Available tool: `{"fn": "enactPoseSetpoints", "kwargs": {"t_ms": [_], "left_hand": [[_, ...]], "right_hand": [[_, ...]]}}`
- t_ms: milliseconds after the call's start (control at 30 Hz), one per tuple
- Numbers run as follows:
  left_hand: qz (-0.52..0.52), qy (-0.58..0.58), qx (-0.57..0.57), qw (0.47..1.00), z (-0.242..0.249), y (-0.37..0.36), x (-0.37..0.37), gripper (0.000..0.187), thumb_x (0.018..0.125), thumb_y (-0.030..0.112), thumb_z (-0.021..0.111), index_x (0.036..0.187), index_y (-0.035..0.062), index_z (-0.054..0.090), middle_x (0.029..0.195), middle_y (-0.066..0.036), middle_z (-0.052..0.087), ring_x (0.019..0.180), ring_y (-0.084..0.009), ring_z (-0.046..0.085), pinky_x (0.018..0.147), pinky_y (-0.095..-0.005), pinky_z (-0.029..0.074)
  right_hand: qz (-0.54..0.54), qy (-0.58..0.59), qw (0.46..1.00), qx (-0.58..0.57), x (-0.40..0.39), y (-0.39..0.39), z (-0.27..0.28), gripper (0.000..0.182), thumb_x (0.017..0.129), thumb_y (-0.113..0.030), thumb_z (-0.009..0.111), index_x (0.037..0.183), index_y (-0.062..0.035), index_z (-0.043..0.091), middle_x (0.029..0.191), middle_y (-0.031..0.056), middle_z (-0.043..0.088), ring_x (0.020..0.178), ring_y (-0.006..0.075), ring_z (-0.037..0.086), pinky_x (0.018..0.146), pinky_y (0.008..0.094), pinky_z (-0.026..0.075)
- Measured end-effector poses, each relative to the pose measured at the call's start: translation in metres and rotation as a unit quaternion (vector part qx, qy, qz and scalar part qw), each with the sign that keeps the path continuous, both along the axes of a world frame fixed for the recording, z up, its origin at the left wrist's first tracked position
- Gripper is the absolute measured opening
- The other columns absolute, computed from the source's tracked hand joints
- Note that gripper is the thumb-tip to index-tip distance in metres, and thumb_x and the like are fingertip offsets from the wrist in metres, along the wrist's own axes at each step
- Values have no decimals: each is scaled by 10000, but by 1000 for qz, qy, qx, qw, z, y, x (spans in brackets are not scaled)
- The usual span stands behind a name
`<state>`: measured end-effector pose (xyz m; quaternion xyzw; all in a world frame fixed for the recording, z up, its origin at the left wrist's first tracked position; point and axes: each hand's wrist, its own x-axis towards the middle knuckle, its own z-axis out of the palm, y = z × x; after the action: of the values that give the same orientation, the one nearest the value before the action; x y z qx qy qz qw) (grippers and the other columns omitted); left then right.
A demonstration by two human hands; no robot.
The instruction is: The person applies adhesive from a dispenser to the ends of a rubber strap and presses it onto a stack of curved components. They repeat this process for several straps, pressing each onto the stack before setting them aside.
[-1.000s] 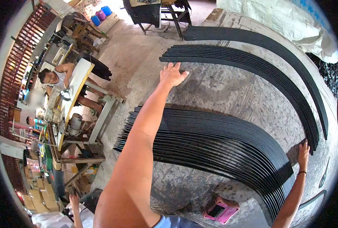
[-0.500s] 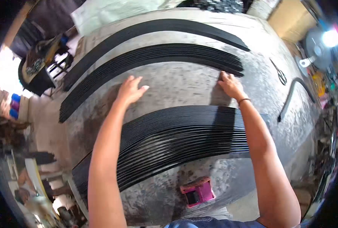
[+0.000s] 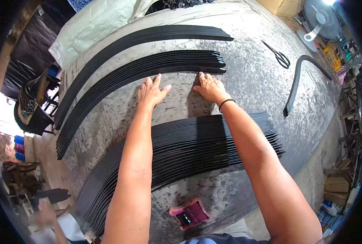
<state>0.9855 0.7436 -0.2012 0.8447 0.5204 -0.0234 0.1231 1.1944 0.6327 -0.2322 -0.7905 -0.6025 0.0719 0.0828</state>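
Observation:
Three fanned rows of long curved black strips lie on a grey worn table (image 3: 246, 81). My left hand (image 3: 151, 92) rests flat, fingers spread, on the table just below the middle row of strips (image 3: 120, 75), fingertips touching its near edge. My right hand (image 3: 209, 87), a dark band on its wrist, is also flat with fingers at that row's edge near its right end. Both forearms reach over the near row of strips (image 3: 189, 146). The far row (image 3: 148, 34) lies beyond, untouched.
A pink phone-like case (image 3: 189, 213) sits at the near table edge. Black scissors (image 3: 278, 56) and a separate bent bundle of strips (image 3: 297, 83) lie to the right. A fan (image 3: 317, 18) stands far right, a white sack (image 3: 95, 24) far left. Another person's hand (image 3: 46, 211) shows low left.
The view has swung right. Both hands have come closer together along the middle row's near edge, the right one sliding left from the row's end.

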Motion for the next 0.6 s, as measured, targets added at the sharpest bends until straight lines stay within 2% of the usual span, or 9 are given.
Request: {"fn": "enactPoseSetpoints", "kwargs": {"t_ms": [200,267,433,600], "left_hand": [[35,12,-9,999,2,-2,3,732,839,599,537,1463,278,327,1375,-126,390,1276,-333,405,1026,-471,356],[33,16,-17,999,2,-2,3,754,833,637,515,1471,293,306,1406,-133,368,1299,-333,388,1029,-485,353],[38,20,-35,998,4,-1,5,784,829,644,517,1487,307,257,1441,-129,333,1318,-335,366,1039,-491,344],[51,15,-36,998,5,0,6,795,823,613,545,1488,277,267,1414,-116,361,1311,-318,373,1044,-463,341]], "right_hand": [[-13,21,998,-50,1,4,7,768,888,-491,542,1434,-3,310,1342,197,482,1204,338,519,982,388,432],[-16,16,998,-56,1,6,7,778,886,-490,546,1440,-2,300,1366,202,464,1216,345,509,991,391,427],[-21,41,998,-53,4,7,9,812,867,-496,576,1443,-1,289,1364,211,466,1220,355,501,1002,402,419],[-32,72,995,-65,6,12,12,858,839,-484,620,1452,-2,262,1378,224,452,1244,348,484,1016,400,408]]}}
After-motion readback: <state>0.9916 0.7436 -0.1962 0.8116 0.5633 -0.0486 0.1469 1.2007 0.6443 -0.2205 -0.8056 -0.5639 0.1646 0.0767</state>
